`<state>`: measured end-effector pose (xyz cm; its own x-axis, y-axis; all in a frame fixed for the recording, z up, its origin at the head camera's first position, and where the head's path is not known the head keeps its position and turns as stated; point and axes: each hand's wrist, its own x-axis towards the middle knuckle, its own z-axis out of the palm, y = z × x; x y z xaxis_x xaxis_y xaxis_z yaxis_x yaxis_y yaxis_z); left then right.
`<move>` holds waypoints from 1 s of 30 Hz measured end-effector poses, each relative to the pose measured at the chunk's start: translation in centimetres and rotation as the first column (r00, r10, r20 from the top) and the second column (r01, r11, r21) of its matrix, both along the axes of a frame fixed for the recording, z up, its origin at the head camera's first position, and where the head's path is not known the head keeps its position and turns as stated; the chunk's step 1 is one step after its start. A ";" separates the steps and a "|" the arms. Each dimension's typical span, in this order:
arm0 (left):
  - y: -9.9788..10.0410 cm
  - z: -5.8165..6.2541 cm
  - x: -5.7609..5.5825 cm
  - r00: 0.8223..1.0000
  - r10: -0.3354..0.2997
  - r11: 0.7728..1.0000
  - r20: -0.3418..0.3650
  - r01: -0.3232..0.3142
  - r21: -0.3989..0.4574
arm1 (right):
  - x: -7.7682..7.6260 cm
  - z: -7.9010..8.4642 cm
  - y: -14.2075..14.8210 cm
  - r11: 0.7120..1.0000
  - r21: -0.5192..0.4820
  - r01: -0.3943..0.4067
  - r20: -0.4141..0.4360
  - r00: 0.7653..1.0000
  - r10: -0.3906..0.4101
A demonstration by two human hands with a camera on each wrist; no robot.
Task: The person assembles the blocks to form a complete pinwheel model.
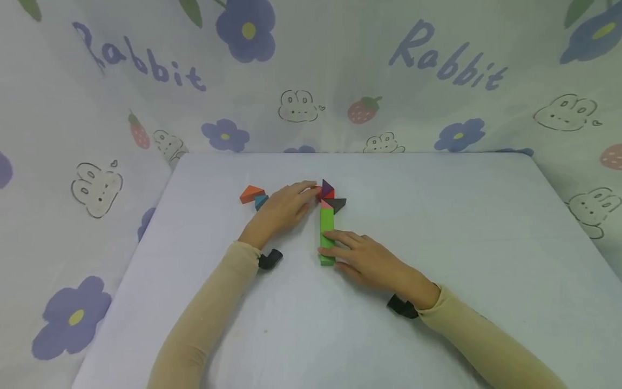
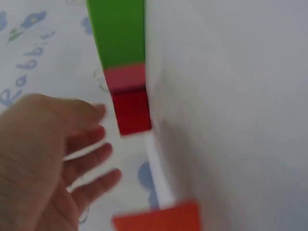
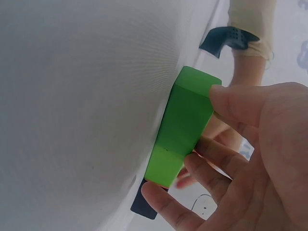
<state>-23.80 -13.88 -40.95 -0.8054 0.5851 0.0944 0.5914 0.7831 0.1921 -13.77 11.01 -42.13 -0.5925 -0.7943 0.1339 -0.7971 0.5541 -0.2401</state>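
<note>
My right hand (image 1: 371, 263) lies across a row of green blocks (image 1: 327, 219), index and middle fingers over the top and thumb at the near right side. In the right wrist view a darker green block (image 3: 187, 108) meets a lighter green one (image 3: 165, 167). A pink triangular block (image 1: 325, 204) caps the row's far end, with a black triangular block (image 1: 338, 204) beside it. Beyond stand a red block (image 2: 132, 113) and a purple triangular block (image 1: 326, 189). My left hand (image 1: 286, 208) hovers beside the red block, fingers loosely extended and holding nothing.
Left of my left hand lie an orange triangular block (image 1: 251, 193) and a blue block (image 1: 261, 201), the latter partly hidden by the hand. The white table (image 1: 461, 227) ends at a patterned cloth (image 1: 335, 65) behind. Dark camera mounts (image 1: 270, 259) hang at both wrists.
</note>
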 end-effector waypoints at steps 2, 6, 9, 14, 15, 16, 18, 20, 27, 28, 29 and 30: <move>-0.5 1.0 -0.2 1.000 0.003 0.999 -0.030 -0.002 0.037 | 0.0 0.0 0.0 1.000 -0.002 0.004 0.000 1.000 -0.004; -2.5 3.2 -0.2 0.993 0.044 0.993 -0.109 -0.031 0.115 | 0.0 -0.1 0.0 1.000 -0.004 0.004 0.004 1.000 -0.004; -4.2 4.2 0.0 0.987 0.080 0.987 -0.138 -0.059 0.147 | 0.0 -0.1 -0.1 1.000 -0.007 0.000 0.014 1.000 0.000; -6.6 4.4 0.6 0.984 0.140 0.983 -0.111 -0.125 0.133 | 0.0 0.1 0.0 1.000 -0.028 0.010 0.032 0.999 -0.009; -7.0 4.4 0.8 0.983 0.152 0.983 -0.100 -0.140 0.120 | 0.0 0.1 0.1 0.999 -0.034 0.012 0.033 0.999 -0.011; -7.3 4.2 0.9 0.983 0.163 0.982 -0.081 -0.154 0.106 | 0.0 0.0 0.2 0.999 -0.035 0.015 0.035 0.999 -0.014; -7.7 4.1 1.1 0.983 0.180 0.981 -0.036 -0.177 0.075 | 0.0 0.0 0.3 0.999 -0.038 0.020 0.032 0.999 -0.019; -7.8 4.1 1.2 0.982 0.188 0.981 0.011 -0.188 0.049 | -0.1 0.0 0.4 0.999 -0.043 0.023 0.033 0.999 -0.021; -7.1 3.9 1.0 0.971 0.194 0.981 0.142 -0.191 -0.037 | -0.1 -0.1 0.3 0.999 -0.042 0.008 0.021 1.000 -0.007; -7.0 3.8 1.0 0.967 0.197 0.980 0.161 -0.191 -0.052 | -0.1 -0.1 0.2 0.999 -0.041 0.006 0.020 1.000 -0.005; -6.9 3.6 1.1 0.962 0.203 0.979 0.183 -0.194 -0.065 | -0.1 -0.1 0.2 0.999 -0.038 0.005 0.021 1.000 -0.004; -6.7 3.5 1.1 0.958 0.208 0.977 0.197 -0.196 -0.079 | -0.1 -0.1 0.1 0.999 -0.037 0.004 0.023 1.000 -0.003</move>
